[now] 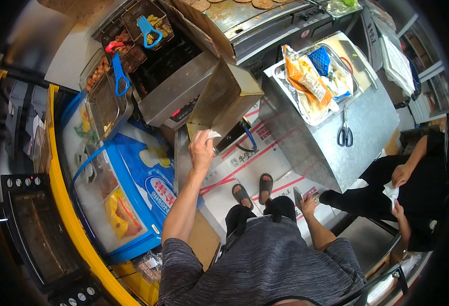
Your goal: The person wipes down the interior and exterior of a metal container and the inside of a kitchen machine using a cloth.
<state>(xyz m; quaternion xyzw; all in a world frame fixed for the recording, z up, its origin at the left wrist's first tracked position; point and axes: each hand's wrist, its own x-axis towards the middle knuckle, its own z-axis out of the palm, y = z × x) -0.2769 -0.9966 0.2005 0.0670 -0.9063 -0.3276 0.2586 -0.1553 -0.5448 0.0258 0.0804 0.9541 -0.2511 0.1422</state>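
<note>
In my left hand (201, 150) is a crumpled white paper tissue (213, 134), pinched by thumb and fingers. That hand is at the near edge of a brownish, open-sided sheet-metal piece (213, 103) in front of the deep fryer; I cannot tell whether it touches the metal. Low by my right thigh, my right hand (307, 206) grips a flat dark object (298, 197), which looks like a smartphone seen nearly edge-on.
Fry baskets (132, 57) with food and blue-handled tongs (120, 76) sit by the fryer (178, 84). A griddle (243, 19) carries patties. Scissors (345, 132) and a metal tray (312, 121) lie on the steel worktop (369, 114). At right, another person (419, 191) holds white paper. A glass-topped freezer (129, 199) stands left.
</note>
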